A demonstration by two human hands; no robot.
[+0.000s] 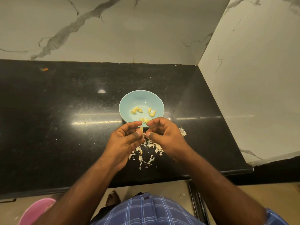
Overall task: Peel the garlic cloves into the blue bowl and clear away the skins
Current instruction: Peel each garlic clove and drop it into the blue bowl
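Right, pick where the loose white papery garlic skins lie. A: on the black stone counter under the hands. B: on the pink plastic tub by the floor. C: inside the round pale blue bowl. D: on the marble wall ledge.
A: the white papery garlic skins lie scattered on the black stone counter below both hands, while the round pale blue bowl holds only peeled yellow cloves.

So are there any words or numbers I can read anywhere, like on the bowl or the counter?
None: no words, numbers or labels show anywhere.
Bowl: plain blue, no print.
Counter: black, only specks and glare.
Wall: grey veins, no writing.
Shirt: checks only.
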